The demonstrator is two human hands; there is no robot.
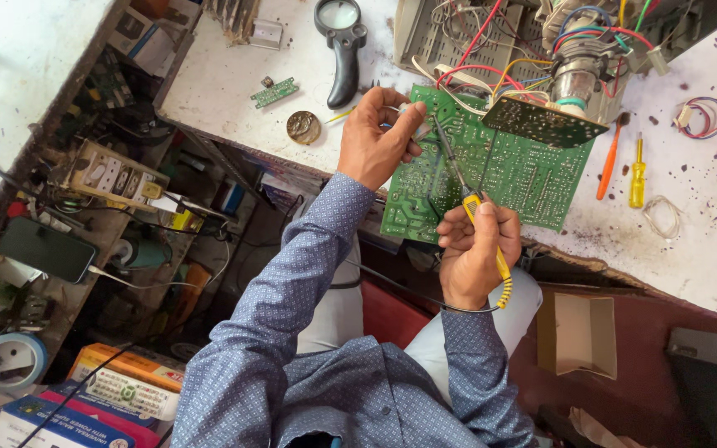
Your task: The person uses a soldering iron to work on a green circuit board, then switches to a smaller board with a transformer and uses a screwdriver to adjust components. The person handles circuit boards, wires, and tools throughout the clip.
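Green board point(508, 178) lies solder side up at the table point(690, 241) edge, overhanging toward the person. Right hand point(470, 253) grips a yellow soldering iron point(466, 195), tip on the board. Left hand point(379, 137) pinches thin solder wire point(404, 109) at the board's top-left corner. Wiring tangle point(558, 50) sits above the board; magnifier point(342, 46) to its left, two screwdrivers point(624, 170) to its right.

Circuit board point(508, 178) on table point(699, 241), magnifier point(342, 50) left, screwdrivers point(636, 174) right.
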